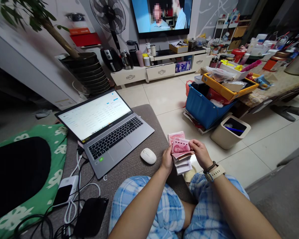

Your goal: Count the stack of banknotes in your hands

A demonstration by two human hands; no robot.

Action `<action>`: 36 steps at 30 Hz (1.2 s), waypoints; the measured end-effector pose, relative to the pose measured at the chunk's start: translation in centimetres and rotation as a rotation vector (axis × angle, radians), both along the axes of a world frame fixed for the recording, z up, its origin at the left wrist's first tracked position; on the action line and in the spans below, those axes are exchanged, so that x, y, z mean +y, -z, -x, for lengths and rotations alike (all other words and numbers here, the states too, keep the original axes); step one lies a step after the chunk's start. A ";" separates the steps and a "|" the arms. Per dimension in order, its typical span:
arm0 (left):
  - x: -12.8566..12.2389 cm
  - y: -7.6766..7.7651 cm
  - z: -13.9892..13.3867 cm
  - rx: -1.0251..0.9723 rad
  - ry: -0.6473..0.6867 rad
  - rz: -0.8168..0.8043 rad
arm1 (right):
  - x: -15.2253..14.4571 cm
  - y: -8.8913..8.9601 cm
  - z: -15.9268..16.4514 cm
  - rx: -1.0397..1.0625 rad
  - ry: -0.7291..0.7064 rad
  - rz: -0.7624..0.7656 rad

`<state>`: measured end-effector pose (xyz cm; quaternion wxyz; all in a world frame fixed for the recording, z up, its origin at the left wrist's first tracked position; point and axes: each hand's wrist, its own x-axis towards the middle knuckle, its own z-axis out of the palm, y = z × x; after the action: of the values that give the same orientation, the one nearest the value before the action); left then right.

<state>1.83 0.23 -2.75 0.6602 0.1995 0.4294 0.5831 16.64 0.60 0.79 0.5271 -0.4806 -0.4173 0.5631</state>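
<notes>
Above my lap, my left hand is closed on the left side of a stack of banknotes. The notes are red and pink, with a portrait and a 100 showing on the upper one, and whitish edges fan out below. My right hand pinches the right edge of the top note between thumb and fingers. It wears a watch and a dark bracelet at the wrist. Left of my hands a white mouse lies on the grey-brown cushion, beside an open laptop with its screen lit.
A blue bin bears a yellow box; a beige waste bin stands nearer. Cables and a black pouch lie at lower left, near a green patterned cloth. A potted plant, fan and television are at the back.
</notes>
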 end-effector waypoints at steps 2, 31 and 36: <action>0.0 -0.1 0.0 0.004 -0.005 -0.007 | 0.0 -0.1 0.0 0.001 -0.002 0.007; -0.1 -0.4 0.0 0.004 0.025 -0.031 | 0.0 0.2 0.0 0.029 -0.019 0.010; -0.1 -0.5 0.1 0.053 0.049 -0.032 | 0.2 0.3 0.0 0.031 0.079 0.025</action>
<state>1.73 0.13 -2.27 0.6593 0.2356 0.4324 0.5682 16.62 0.78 0.50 0.5493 -0.4945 -0.3825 0.5545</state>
